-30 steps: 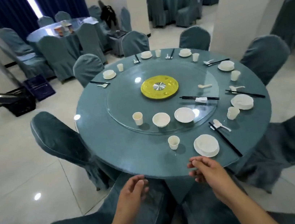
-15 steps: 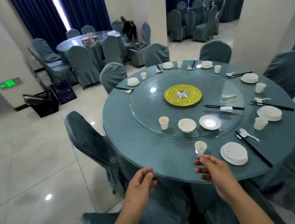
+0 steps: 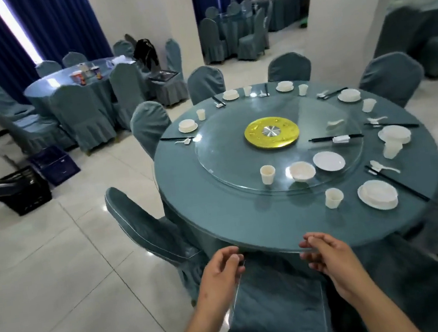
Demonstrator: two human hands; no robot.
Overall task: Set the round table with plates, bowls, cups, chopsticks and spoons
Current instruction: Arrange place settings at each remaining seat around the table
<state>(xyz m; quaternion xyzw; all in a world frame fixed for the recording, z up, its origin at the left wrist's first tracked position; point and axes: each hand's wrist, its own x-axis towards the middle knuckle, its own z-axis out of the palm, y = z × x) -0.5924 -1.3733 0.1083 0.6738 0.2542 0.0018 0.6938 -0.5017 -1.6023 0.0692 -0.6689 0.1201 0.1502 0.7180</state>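
While both hands [image 3: 221, 272] idle, seven cups [image 3: 334, 198], two turntable chopsticks [image 3: 335, 138].

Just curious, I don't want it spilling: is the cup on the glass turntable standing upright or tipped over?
Upright. The cup stands on its base on the glass turntable, its open mouth facing up, beside the bowl.

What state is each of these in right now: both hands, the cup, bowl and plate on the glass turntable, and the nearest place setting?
Left hand: loosely curled, empty.
Right hand: loosely curled, empty.
Cup: upright, on turntable.
Bowl: upright, on turntable.
Plate: flat, bare.
Nearest setting: laid.
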